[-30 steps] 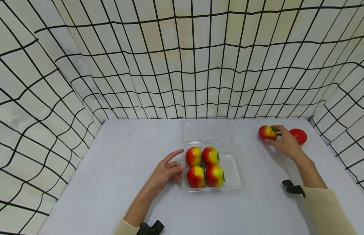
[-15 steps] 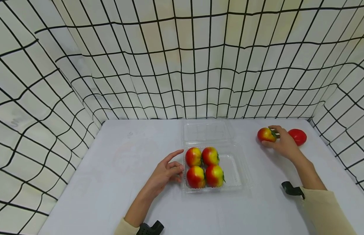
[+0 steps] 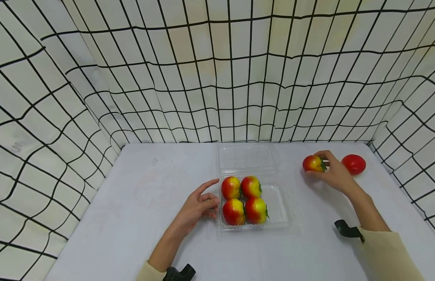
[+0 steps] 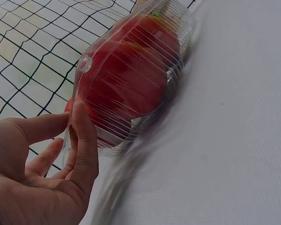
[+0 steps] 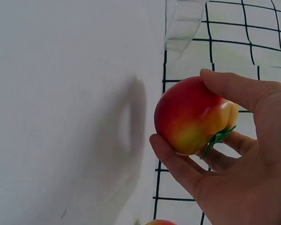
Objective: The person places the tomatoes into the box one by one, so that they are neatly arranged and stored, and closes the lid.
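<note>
My right hand (image 3: 334, 173) holds a red-and-yellow tomato (image 5: 189, 117) with a green leafy top, raised over the table. Thumb and fingers grip its sides, and a shadow falls apart from it. A clear hinged plastic container (image 3: 278, 203) lies with its lid (image 3: 247, 156) laid back. Several red-and-yellow tomatoes (image 3: 235, 212) fill its left part in two rows, and its right part is bare. At the container's left side, my left hand (image 3: 196, 208) pinches the rim between thumb and finger, as the left wrist view shows.
A plain red tomato (image 3: 354, 164) lies at the table's back right, just beyond my right hand. Black netting (image 3: 238, 82) over pale walls encloses the white table (image 3: 133, 218) at the back and both sides.
My right hand has carried the tomato slightly left and toward me, away from the red one, which now shows more fully. The left hand and container stay put.
</note>
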Tool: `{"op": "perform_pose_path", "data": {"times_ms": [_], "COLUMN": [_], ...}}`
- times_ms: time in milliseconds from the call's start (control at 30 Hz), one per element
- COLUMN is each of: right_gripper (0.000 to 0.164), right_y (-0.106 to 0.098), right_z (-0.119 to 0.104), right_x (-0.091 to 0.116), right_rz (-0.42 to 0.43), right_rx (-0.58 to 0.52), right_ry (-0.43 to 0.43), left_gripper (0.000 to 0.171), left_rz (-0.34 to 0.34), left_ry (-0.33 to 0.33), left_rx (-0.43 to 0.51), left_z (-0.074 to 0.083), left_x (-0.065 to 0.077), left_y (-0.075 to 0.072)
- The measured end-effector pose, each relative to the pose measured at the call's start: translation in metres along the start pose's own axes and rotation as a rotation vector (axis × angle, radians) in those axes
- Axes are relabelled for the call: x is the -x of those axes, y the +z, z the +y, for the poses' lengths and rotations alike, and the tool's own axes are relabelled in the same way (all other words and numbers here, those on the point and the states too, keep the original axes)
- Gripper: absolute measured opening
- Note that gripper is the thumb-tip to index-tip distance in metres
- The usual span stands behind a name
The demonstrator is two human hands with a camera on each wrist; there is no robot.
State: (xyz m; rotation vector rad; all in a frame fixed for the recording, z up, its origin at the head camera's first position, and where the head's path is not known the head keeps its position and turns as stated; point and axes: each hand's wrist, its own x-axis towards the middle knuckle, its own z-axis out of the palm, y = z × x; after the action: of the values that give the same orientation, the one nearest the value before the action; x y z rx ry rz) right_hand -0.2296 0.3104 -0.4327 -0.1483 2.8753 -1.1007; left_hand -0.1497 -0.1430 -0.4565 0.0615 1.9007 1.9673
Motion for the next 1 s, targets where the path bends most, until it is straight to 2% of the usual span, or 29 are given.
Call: {"op": "perform_pose_path", "data": {"times_ms": [167, 367, 1000], "right_gripper": [0.081, 0.075, 0.068], "right_y": [0.003, 0.005, 0.005], "right_z": [-0.013, -0.026, -0.058], "right_x": [0.005, 0.009, 0.025], "right_rz": [-0.020, -0.043, -0.074], "right_rx": [-0.010, -0.051, -0.271], "right_ry": [-0.020, -0.086, -0.200], "left_gripper": [0.063, 0.061, 0.061], "left_rz": [0.007, 0.015, 0.018], "left_ry": [-0.002, -0.002, 0.007], "left_rx": [0.010, 0.022, 0.007], "left_z": [0.000, 0.001, 0.002], "left_x": [0.000, -0.001, -0.005], "left_y": [0.001, 0.001, 0.000]}}
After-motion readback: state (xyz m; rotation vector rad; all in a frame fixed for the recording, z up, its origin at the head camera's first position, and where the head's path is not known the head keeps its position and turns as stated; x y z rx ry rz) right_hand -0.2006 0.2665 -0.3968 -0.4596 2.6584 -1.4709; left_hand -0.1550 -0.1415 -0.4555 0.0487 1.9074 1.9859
